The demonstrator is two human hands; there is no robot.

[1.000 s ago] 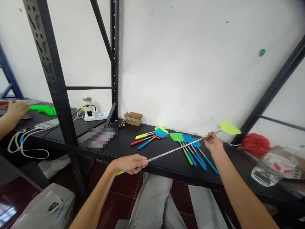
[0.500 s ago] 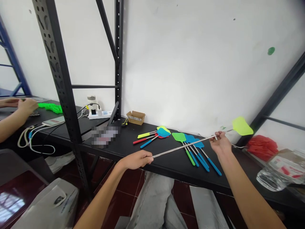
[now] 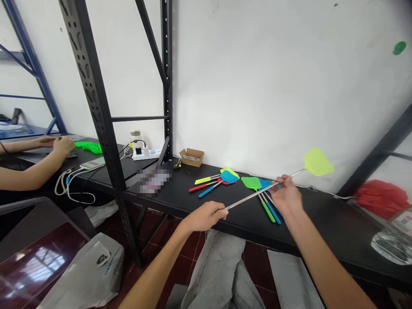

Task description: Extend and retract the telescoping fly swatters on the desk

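A yellow-green fly swatter point(image 3: 318, 162) with a thin metal rod is held slantwise above the black table, its head up at the right. My left hand point(image 3: 207, 216) is closed round its lower end, hiding the handle. Higher up, the fingers of my right hand point(image 3: 288, 194) pinch the rod below the head. Beneath the rod lie a green fly swatter point(image 3: 251, 183) and several blue ones, partly covered by my right hand. Left of these, a blue fly swatter point(image 3: 229, 176) rests over red and yellow ones in a fanned pile.
A small open cardboard box point(image 3: 192, 157) stands at the back, near a power strip point(image 3: 146, 154). On the right are a red plastic bag point(image 3: 375, 199) and a clear plastic package point(image 3: 392, 247). A black shelf post point(image 3: 96, 98) rises at left; beyond it, another person's hands point(image 3: 62, 146) work.
My hands have come closer together, and less rod shows between them. The swatter's head sits nearer my left hand. The view has turned slightly, shifting the table things rightward.
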